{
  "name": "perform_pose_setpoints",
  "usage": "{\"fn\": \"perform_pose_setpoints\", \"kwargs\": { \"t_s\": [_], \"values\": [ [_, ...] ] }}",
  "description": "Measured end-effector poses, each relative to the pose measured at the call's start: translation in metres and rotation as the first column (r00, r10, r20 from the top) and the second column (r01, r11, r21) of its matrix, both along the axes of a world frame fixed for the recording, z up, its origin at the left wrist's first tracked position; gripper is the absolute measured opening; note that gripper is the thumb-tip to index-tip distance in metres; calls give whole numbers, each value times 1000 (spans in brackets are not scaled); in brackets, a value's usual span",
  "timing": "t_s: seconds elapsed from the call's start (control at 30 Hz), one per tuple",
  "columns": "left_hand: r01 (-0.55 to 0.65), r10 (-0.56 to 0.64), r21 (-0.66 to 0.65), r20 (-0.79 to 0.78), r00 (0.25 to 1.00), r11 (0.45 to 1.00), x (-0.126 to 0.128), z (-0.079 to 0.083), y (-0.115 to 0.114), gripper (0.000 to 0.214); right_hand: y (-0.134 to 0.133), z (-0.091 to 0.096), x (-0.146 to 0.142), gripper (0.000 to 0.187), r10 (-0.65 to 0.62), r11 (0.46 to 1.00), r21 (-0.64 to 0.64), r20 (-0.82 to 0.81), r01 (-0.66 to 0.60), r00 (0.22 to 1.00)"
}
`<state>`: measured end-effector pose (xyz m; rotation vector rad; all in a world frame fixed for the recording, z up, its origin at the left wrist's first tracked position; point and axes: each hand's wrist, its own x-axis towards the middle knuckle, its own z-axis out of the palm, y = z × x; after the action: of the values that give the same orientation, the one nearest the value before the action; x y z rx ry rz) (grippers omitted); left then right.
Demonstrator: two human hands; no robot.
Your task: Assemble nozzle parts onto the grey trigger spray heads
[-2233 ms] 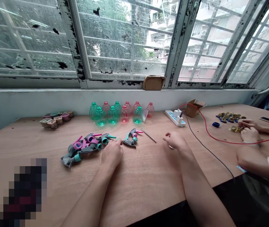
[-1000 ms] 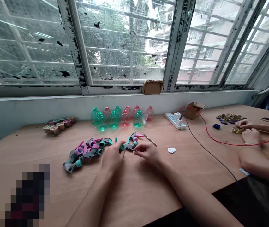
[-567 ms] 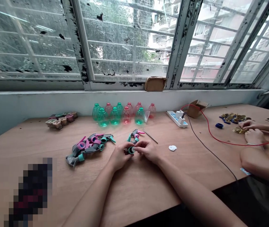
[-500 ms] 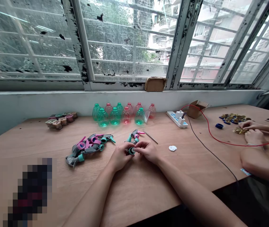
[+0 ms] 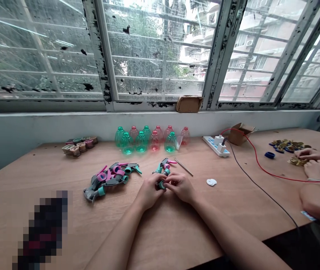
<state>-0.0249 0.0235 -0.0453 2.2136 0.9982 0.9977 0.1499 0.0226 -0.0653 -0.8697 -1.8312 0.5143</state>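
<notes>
My left hand (image 5: 150,190) is closed around a grey and teal spray trigger head (image 5: 161,184), its teal collar turned toward me. The fingertips of my right hand (image 5: 181,186) are pinched at that collar; whatever small piece they hold there is too hidden to make out. Just beyond my fingers lie further trigger heads (image 5: 165,164) in grey, teal and pink. A thin metal tweezer-like tool (image 5: 183,166) rests behind my right hand. To the left is a pile of pink, teal and grey trigger heads (image 5: 112,177). Small white discs (image 5: 211,182) lie to the right.
Several green bottles (image 5: 127,144) and pink bottles (image 5: 185,135) stand near the wall. A power strip (image 5: 215,146) with cables and a cardboard box (image 5: 239,134) are at back right. Another person's hands (image 5: 314,165) handle gold-coloured parts. Small tubs (image 5: 79,146) sit at back left.
The view has shifted a little, so everything appears slightly lower and to the right. My hands remain together at the spray trigger head, with only small finger movement.
</notes>
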Motion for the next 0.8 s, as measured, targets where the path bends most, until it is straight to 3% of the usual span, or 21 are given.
{"fn": "perform_pose_setpoints", "kwargs": {
  "t_s": [0.23,0.53,0.8],
  "values": [
    [-3,3,37,-12,1000,999,2,1,-1,38,0,2,3,14,1,1000,19,66,-2,998],
    [3,1,89,-40,999,996,5,3,-5,32,-3,4,4,7,-114,992,72,183,103,976],
    [2,1,89,-36,999,996,6,3,-5,31,-1,0,4,11,-134,988,97,206,116,969]
  ]
}}
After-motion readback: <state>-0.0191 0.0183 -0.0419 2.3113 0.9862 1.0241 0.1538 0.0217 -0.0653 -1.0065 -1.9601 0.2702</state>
